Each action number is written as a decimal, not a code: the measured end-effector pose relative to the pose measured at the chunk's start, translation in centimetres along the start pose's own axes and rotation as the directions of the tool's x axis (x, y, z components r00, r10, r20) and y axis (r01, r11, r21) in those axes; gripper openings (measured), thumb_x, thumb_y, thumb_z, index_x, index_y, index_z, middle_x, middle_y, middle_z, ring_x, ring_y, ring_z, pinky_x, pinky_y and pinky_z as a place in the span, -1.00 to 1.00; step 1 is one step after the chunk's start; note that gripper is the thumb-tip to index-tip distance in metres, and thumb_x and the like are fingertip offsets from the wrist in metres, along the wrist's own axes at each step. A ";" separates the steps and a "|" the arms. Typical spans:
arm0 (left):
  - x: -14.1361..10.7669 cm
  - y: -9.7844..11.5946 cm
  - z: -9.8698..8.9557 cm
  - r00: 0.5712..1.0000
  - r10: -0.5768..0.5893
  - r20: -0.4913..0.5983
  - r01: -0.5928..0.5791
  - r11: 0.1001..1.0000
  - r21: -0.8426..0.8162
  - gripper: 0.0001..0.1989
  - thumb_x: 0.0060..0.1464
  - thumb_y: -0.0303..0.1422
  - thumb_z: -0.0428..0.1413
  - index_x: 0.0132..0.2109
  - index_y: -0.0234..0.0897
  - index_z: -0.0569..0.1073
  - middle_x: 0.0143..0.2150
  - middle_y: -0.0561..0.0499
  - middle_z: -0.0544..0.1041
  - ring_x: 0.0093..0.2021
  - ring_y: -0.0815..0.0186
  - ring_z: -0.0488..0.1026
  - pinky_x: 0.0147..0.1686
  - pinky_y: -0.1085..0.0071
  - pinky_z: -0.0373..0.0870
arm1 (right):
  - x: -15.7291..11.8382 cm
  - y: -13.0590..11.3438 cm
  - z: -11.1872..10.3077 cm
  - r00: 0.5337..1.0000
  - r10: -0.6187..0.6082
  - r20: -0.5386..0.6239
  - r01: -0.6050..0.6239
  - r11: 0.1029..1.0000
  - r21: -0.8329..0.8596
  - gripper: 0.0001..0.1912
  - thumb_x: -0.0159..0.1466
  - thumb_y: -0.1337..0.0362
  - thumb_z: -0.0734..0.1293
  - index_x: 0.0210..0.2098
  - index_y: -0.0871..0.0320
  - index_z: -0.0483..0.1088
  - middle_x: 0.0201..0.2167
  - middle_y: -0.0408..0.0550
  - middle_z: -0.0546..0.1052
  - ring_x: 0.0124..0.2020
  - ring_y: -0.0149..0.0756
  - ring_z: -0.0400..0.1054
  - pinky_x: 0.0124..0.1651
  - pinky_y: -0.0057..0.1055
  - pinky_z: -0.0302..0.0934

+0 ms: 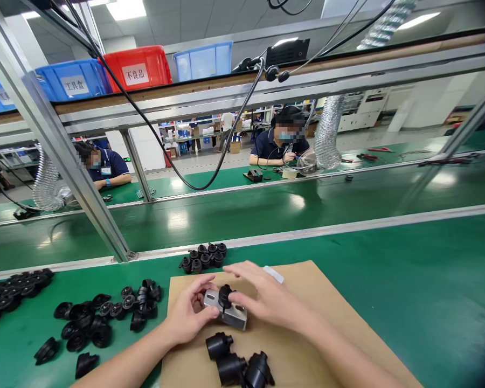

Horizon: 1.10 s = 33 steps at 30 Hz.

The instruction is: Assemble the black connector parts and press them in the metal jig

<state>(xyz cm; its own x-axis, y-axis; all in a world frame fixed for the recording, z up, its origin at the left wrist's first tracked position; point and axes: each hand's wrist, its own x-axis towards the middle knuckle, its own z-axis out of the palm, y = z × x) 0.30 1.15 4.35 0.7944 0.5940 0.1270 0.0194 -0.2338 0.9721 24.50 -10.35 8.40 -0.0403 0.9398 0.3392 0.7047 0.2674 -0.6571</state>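
Observation:
My left hand [187, 312] grips the left end of a small silver metal block [235, 318] with slots in its top, thumb in front and fingers behind. A black plastic part [225, 296] stands upright in the middle of the block. My right hand [262, 291] is on the other side, its thumb at the black part and its fingers stretched out above and beyond it. Brown cardboard [307, 318] lies under the block. Closer to me on the cardboard are three black cylindrical pieces with narrower ends [231, 369].
Black ring-shaped parts [81, 326] lie loose on the green table at left, with more in rows [16, 291] farther left. Several small black assemblies [204, 257] stand behind the cardboard. A metal post [76, 161] rises at left; a black cable [198, 187] hangs ahead. Two co-workers sit opposite.

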 end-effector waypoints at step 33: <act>-0.6 0.5 1.7 0.989 0.053 -0.140 -0.010 0.956 0.295 -0.19 0.00 -0.33 0.47 0.37 -0.06 0.38 0.07 -0.06 0.59 0.00 0.06 0.54 -0.01 0.21 0.50 | -0.8 -2.7 2.4 0.984 0.083 -0.159 -0.077 0.996 0.046 -0.55 0.32 0.22 0.40 0.19 0.06 0.39 -0.06 0.04 0.53 -0.08 -0.07 0.46 -0.02 -0.15 0.42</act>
<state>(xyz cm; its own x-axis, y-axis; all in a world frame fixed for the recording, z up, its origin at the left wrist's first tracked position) 0.82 -0.61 4.43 0.7014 0.6826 0.2051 0.1895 -0.4560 0.8696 20.93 -11.33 8.35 0.1318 0.9130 0.3862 0.6722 0.2040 -0.7117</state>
